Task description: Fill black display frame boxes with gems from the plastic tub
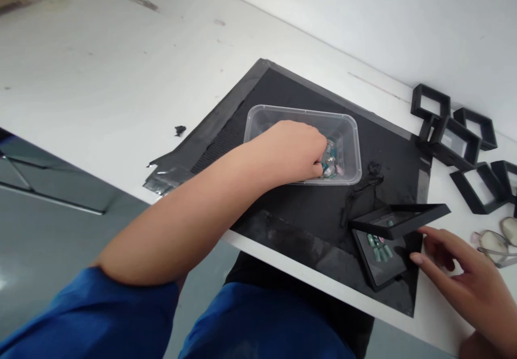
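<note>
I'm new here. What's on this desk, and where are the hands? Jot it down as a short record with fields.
Surface: black mat on a white table
Left hand: inside a clear container, at small shiny pieces; its grip is hidden
Right hand: partly open, at the side of a black case
Case contents: green pieces, under a tilted-open lid
Nearby: several black frames, glasses

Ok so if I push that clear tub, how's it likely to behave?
The tub is probably light and a bit flexy, judging by its thin, clear walls. It sits broad and low on the mat, so it should slide sooner than tip. The shiny pieces inside look loose and may shift.
</note>
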Demonstrator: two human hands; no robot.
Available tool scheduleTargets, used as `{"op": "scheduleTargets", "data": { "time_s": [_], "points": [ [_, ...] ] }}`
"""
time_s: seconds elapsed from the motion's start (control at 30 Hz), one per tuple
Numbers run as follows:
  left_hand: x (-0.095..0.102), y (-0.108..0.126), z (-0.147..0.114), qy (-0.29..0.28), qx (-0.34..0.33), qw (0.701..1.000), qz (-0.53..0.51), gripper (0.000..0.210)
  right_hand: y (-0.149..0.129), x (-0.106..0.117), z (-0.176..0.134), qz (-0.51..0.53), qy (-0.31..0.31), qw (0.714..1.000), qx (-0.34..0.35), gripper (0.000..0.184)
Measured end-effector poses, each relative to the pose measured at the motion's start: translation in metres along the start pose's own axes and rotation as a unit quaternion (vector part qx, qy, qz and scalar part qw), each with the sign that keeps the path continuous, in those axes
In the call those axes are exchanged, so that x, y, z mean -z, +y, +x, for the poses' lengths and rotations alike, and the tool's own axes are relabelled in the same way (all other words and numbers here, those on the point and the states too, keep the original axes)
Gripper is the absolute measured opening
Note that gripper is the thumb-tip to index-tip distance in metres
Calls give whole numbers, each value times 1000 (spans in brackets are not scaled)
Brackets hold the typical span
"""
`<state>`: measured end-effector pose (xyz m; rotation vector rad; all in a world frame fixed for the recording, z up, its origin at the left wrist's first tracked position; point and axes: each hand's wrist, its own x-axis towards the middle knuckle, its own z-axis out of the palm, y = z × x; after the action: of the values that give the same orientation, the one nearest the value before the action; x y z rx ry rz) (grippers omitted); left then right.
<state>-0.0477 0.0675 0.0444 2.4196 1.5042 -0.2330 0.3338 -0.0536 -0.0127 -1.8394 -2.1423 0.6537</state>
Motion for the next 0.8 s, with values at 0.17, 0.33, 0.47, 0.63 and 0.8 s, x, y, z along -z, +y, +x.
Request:
{"op": "scheduleTargets", "data": {
  "time_s": [0.17, 0.33, 0.47, 0.63, 0.8],
  "points": [
    [0, 0, 0, -10, -3, 1000, 1, 18, 7, 2, 1, -27, -6, 999, 30, 49],
    [0, 2, -2, -11, -9, 1000, 6, 20, 10, 4, 2, -29, -12, 999, 38, 49],
    [1, 1, -2, -12, 11, 1000, -6, 27, 11, 3, 1, -25, -12, 999, 37, 50],
    [-1, 0, -1, -15, 21, 999, -20, 27, 10, 1, 1, -15, -10, 999, 38, 49],
    [-2, -4, 1, -13, 24, 999, -36, 22, 9, 2, -1, -21, -18, 999, 27, 51]
  ]
}}
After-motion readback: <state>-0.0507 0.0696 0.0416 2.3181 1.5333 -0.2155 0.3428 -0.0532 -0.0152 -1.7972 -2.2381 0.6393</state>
